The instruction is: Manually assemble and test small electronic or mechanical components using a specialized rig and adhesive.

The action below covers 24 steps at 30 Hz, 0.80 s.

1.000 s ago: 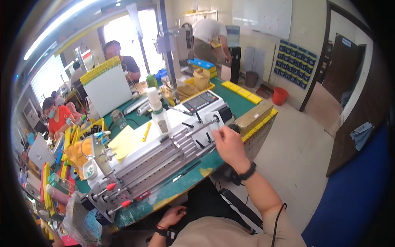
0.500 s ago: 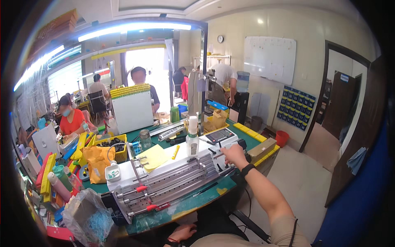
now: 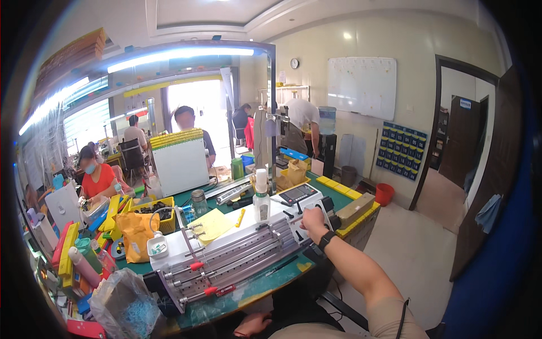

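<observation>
work looks underway, remainder unclear: the right hand is at the machine, left hand apart, both grips unclear.

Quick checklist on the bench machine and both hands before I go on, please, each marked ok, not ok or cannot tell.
1. Right hand at the right end of the machine: ok.
2. Anything held in that hand: cannot tell; the fingers are curled and hide their inner side.
3. Left hand away from the machine: ok, it is low, in front of the bench edge.
4. Clear bottle with white top upright: ok, standing on the machine's white top.
5. No loose items on that white top: not ok, a yellow stick lies there.
6. Control panel screen reading: cannot tell, too small.
</observation>
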{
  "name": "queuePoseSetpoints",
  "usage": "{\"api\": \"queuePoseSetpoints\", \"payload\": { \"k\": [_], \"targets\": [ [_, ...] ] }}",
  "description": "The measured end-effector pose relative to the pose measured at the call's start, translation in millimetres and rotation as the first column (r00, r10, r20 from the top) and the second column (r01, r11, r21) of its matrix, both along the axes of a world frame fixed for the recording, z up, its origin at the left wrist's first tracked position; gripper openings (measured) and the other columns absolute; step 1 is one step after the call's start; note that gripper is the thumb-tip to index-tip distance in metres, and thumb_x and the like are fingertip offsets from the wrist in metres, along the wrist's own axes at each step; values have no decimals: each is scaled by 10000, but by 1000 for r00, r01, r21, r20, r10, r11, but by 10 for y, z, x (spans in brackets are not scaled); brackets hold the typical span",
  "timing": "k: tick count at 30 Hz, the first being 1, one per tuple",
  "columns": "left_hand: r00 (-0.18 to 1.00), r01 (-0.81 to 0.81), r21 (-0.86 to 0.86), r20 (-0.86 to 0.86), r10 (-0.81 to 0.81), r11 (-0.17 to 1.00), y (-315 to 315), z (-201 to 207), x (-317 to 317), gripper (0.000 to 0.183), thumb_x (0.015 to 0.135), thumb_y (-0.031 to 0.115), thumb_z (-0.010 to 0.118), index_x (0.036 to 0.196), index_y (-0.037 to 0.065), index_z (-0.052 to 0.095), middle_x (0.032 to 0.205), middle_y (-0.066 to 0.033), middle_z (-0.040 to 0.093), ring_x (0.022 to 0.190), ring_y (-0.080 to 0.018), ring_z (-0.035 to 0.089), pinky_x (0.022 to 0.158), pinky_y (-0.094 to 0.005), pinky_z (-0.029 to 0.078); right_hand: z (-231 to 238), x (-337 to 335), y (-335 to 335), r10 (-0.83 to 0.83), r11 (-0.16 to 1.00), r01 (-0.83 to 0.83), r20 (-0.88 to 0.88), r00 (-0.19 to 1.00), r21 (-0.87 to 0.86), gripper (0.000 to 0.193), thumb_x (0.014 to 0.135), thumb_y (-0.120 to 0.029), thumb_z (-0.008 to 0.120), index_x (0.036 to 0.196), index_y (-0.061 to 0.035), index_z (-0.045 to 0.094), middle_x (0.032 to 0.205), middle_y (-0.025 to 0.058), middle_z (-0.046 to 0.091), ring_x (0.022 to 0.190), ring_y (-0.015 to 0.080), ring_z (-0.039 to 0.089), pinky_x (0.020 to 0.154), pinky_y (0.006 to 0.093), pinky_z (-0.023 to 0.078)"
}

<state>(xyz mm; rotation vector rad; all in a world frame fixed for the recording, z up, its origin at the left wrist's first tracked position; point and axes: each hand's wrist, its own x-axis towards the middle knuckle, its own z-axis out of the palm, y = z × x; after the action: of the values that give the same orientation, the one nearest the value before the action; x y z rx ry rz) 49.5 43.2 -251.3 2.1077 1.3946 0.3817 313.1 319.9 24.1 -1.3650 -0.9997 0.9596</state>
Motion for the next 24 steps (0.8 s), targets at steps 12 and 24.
{"api": "queuePoseSetpoints", "payload": {
  "k": [12,24],
  "targets": [
    [999,-25,-39,27,26,999,-66,68,-39,432,1007,340,688,1360,92,711,1260,-198,756,1188,-405,705,1016,-489,564,-355,-571,-565,139,990,-83,-769,624,112,98,1052,-116,530,994,-38,536,892,83,588,873,253,685,872,457,655],
    [998,-14,18,69,13,1000,-40,205,16,405,1015,321,690,1334,73,725,1291,-215,747,1202,-428,699,1029,-481,564,-401,-519,-649,198,978,-182,-714,671,100,132,1044,-90,569,927,-42,604,875,69,662,779,193,695,789,387,661]
  ]
}}
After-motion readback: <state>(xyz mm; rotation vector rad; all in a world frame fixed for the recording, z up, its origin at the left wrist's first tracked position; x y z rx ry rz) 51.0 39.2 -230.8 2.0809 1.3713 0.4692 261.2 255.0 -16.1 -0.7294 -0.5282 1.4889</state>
